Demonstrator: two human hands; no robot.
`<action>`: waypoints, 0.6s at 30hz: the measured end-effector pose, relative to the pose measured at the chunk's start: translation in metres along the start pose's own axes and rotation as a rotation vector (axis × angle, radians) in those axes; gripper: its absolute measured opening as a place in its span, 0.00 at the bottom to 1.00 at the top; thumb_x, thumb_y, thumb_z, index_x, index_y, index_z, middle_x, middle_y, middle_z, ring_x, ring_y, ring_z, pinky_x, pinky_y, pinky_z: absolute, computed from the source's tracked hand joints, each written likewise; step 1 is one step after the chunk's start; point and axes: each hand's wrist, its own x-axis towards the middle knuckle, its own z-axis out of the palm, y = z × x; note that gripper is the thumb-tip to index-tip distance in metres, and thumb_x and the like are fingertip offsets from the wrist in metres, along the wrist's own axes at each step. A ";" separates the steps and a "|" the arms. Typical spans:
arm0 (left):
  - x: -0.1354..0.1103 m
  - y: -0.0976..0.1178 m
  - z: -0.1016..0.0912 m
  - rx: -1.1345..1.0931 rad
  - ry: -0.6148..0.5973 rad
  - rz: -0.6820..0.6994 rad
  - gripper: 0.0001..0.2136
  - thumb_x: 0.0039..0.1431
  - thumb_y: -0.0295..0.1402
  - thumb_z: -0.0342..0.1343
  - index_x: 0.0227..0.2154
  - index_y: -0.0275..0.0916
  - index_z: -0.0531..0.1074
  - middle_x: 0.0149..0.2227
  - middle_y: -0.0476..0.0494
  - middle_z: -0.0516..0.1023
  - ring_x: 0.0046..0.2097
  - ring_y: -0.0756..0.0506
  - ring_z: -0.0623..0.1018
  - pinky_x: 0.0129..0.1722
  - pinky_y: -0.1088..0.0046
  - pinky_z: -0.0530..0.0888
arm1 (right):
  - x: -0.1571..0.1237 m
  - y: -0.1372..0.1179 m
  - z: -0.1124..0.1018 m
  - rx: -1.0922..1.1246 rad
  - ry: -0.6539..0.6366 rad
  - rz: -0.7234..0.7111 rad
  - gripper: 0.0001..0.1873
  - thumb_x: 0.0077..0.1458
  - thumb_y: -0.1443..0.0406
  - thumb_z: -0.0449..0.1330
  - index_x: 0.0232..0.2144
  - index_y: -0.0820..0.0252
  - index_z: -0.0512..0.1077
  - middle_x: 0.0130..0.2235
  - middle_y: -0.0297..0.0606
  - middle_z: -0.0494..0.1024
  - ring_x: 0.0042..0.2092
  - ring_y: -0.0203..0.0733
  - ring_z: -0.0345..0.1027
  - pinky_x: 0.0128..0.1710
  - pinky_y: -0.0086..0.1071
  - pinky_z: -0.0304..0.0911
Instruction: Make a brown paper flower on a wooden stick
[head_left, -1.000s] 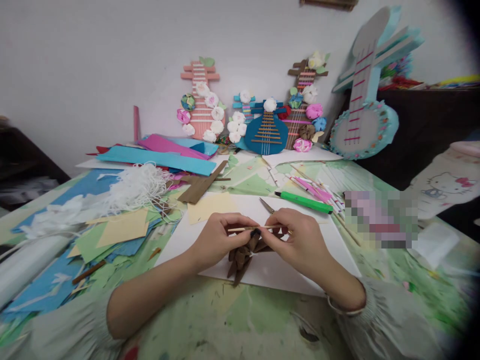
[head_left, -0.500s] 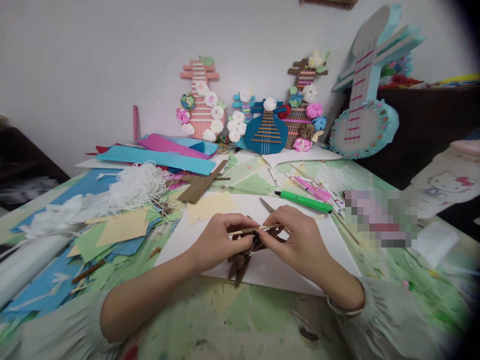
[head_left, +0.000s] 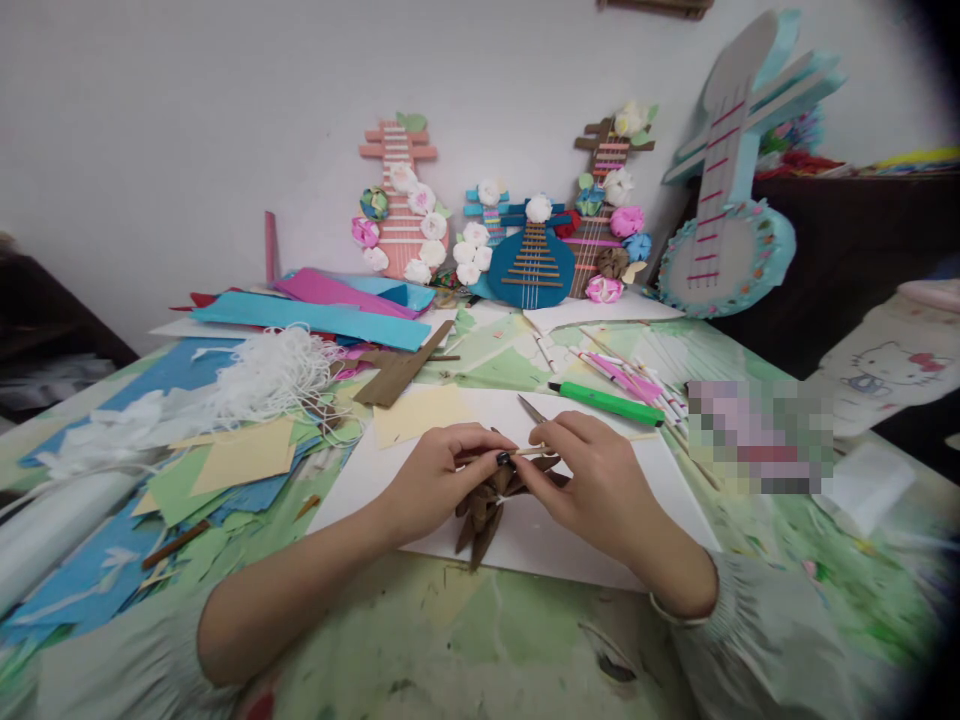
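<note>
Pinched between the fingertips of the left hand (head_left: 435,480) and the right hand (head_left: 600,478), a thin wooden stick (head_left: 529,451) lies across a bunch of brown paper strips (head_left: 480,515) over a white sheet (head_left: 555,548), scissors (head_left: 532,408) and a green cutter (head_left: 607,403) lying just beyond

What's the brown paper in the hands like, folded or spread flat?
Folded: the brown paper fans out in pointed pleats, pinched between the left hand and right hand above the white sheet.
</note>
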 end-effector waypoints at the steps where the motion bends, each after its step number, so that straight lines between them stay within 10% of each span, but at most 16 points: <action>1: 0.000 0.001 0.000 0.012 0.008 0.002 0.10 0.56 0.30 0.52 0.36 0.36 0.76 0.36 0.42 0.76 0.38 0.48 0.76 0.38 0.75 0.72 | 0.000 0.000 -0.001 -0.003 -0.011 0.004 0.11 0.56 0.61 0.54 0.28 0.62 0.70 0.28 0.40 0.69 0.32 0.40 0.62 0.32 0.32 0.55; 18: 0.000 -0.002 -0.005 0.189 0.104 0.111 0.10 0.55 0.27 0.51 0.36 0.36 0.76 0.32 0.44 0.75 0.32 0.50 0.73 0.31 0.75 0.68 | 0.006 0.007 -0.010 -0.024 -0.178 0.184 0.14 0.54 0.56 0.53 0.24 0.60 0.66 0.25 0.36 0.68 0.28 0.37 0.61 0.28 0.31 0.48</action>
